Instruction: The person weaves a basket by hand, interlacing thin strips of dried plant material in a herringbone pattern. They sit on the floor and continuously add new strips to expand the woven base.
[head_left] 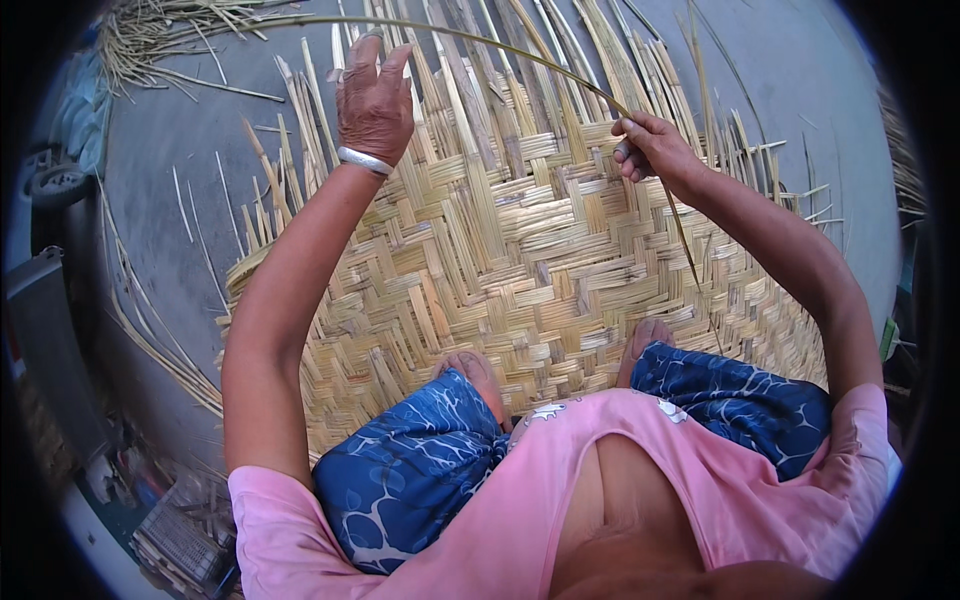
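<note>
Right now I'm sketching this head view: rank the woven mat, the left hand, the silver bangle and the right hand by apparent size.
1. Woven mat
2. Left hand
3. Right hand, partly curled around a long strip, so only loosely smaller
4. Silver bangle

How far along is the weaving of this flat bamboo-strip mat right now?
Done: the centre of the pale woven bamboo-strip mat is tightly interlaced, right up to the feet. In hand: the right hand pinches a long thin green-tan strip arching over the mat, while the left hand reaches among the loose strip ends. Left: unwoven ends fringe the far and side edges.
</note>
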